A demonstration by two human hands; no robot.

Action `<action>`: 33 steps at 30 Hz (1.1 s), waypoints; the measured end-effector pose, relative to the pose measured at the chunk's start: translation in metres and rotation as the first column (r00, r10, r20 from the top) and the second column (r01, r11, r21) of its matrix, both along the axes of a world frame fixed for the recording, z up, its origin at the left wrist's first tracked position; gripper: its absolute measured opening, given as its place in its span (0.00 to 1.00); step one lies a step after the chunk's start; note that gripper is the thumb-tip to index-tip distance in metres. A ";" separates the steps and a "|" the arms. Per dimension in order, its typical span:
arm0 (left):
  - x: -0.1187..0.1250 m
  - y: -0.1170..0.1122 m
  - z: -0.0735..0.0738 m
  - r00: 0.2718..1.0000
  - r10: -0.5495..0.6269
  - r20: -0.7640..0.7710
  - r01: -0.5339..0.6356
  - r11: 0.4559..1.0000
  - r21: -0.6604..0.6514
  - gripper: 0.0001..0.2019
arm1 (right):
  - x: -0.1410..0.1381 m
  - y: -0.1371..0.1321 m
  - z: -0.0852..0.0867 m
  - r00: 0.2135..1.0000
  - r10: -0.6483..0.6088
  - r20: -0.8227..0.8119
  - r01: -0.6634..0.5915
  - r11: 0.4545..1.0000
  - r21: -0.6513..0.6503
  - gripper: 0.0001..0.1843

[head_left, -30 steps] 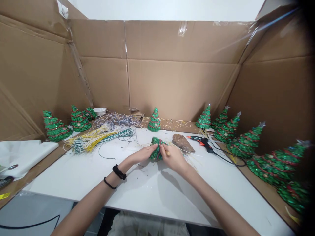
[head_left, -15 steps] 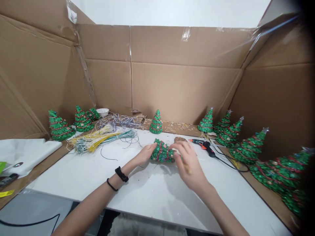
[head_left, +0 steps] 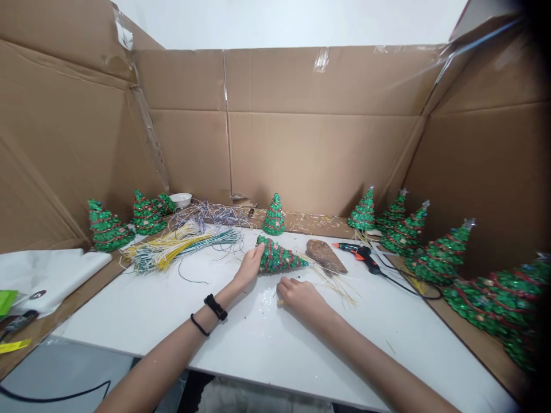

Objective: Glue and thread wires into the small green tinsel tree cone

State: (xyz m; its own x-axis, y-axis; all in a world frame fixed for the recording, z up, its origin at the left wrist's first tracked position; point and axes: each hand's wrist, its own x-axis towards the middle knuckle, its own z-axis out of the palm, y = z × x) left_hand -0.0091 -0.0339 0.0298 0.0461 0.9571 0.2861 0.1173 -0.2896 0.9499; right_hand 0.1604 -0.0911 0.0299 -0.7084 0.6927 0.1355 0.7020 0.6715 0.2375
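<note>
A green miniature Christmas tree (head_left: 279, 257) with a red garland lies on its side above the white tabletop, its tip pointing right. My left hand (head_left: 249, 268) is closed around the tree's base end. Just below the tree, my right hand (head_left: 297, 292) rests low at the table with its fingers curled in, apart from the tree. Something small and tan peeks out under those fingers; I cannot make out what it is. To the right of the tip lie a brown flat piece (head_left: 325, 256) and thin yellowish strands (head_left: 340, 287).
A black and orange glue gun (head_left: 364, 258) with its cord lies at right. Finished-looking trees (head_left: 443, 252) line the right edge; others (head_left: 148, 213) stand at back left, one (head_left: 274, 215) at back centre. Wire bundles (head_left: 172, 249) and a white bowl (head_left: 181, 199) are at left. Cardboard walls (head_left: 322, 155) surround the table.
My right hand has left the tree and moved down and left to the tabletop. The tree's tip, brown piece and strands now show. My left hand keeps its hold on the tree.
</note>
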 end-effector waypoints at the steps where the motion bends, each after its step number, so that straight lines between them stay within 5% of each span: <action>1: 0.001 -0.001 0.000 1.000 0.001 0.001 -0.001 1.000 0.000 0.23 | 0.000 0.001 -0.001 1.000 -0.002 0.008 0.002 1.000 0.011 0.01; 7: 0.006 -0.003 -0.005 1.000 0.006 0.015 -0.005 0.999 -0.041 0.25 | 0.002 0.005 -0.013 0.999 0.019 -0.037 -0.016 0.996 0.086 0.03; 11: 0.006 -0.003 -0.006 0.997 0.038 0.064 -0.030 0.993 -0.117 0.22 | 0.007 0.005 -0.010 0.970 0.061 -0.234 -0.049 0.997 0.056 0.08; 18: 0.006 -0.008 0.003 0.999 0.029 0.044 -0.019 0.977 -0.211 0.18 | 0.023 0.006 0.009 0.653 -0.150 -0.742 0.000 0.980 -0.198 0.09; 22: 0.011 -0.014 0.003 0.997 0.069 -0.020 -0.071 0.965 -0.252 0.19 | 0.029 0.011 0.010 0.615 -0.186 -0.767 0.088 0.982 -0.167 0.10; 28: 0.016 -0.017 0.004 0.998 -0.055 0.020 0.058 0.963 -0.264 0.20 | 0.030 0.017 0.003 0.563 -0.160 -0.811 0.120 0.987 -0.111 0.10; 33: 0.015 -0.016 0.002 0.998 -0.053 0.033 0.059 0.974 -0.221 0.19 | 0.027 0.022 -0.002 0.567 -0.088 -0.819 0.136 0.991 -0.012 0.10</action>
